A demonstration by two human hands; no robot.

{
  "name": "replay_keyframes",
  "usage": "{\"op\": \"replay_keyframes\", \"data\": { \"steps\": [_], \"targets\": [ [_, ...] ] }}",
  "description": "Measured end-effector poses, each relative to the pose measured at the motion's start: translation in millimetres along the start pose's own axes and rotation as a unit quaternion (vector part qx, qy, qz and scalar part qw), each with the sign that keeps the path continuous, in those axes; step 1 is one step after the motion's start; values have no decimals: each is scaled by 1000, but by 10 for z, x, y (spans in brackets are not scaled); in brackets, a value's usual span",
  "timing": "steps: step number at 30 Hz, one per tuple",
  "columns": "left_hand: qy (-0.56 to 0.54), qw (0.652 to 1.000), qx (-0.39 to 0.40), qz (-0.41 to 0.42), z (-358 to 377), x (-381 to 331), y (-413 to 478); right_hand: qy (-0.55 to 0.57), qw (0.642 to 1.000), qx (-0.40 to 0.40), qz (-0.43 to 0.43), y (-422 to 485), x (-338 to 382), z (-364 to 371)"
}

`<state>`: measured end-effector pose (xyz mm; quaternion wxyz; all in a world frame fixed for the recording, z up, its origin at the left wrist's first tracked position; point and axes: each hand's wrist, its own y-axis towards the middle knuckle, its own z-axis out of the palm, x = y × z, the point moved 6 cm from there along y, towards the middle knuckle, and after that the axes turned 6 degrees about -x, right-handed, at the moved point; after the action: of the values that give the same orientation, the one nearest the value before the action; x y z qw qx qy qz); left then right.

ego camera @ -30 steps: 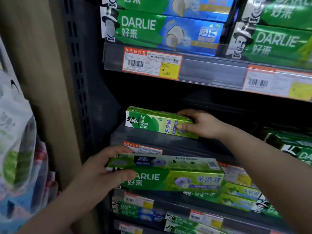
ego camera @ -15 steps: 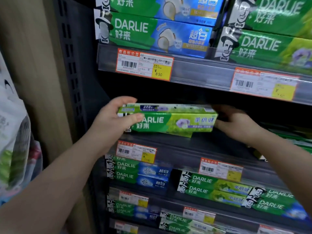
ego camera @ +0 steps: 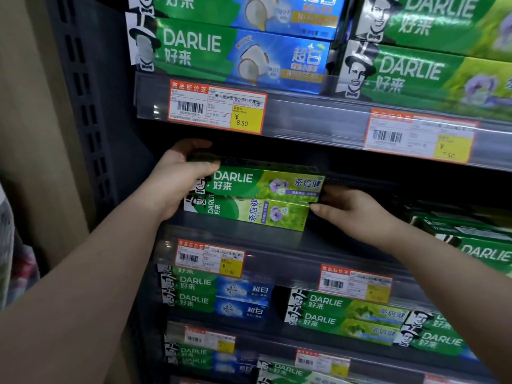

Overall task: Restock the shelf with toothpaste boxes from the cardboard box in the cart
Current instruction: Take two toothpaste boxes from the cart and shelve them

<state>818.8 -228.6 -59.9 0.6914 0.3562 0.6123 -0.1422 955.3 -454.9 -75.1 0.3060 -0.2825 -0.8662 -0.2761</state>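
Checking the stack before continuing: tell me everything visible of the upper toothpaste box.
The upper toothpaste box is a long green carton, seemingly glossy card, printed DARLIE with a purple flower. It lies roughly level, front face out, on the lower box on the shelf. The left hand grips its left end; the right hand is at its right end.

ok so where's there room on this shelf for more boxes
The shelf looks bare from the stacked pair's right end to the green boxes far right, past the right hand. A narrow front strip is bare too. Left end is crowded: the left hand grips the top box over the lower box.
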Motion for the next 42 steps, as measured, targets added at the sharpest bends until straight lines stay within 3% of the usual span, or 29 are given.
{"op": "replay_keyframes", "data": {
  "steps": [5,10,14,19,31,42],
  "targets": [
    [108,990,-84,34,-53,41,-25,71,997,-42,10,-17,-6,62],
    [112,986,-120,-30,-159,222,-91,98,987,-108,65,-18,-141,72],
    [155,981,-112,-37,-187,237,-92,39,989,-104,101,20,-161,119],
    [206,974,-95,-9,-194,200,-139,-42,991,-108,64,69,-24,173],
    [274,959,-70,13,-111,208,-112,-23,987,-130,92,115,-71,168],
    [240,969,-51,-5,-93,221,-116,-20,987,-133,93,130,-94,155]
  ]
}}
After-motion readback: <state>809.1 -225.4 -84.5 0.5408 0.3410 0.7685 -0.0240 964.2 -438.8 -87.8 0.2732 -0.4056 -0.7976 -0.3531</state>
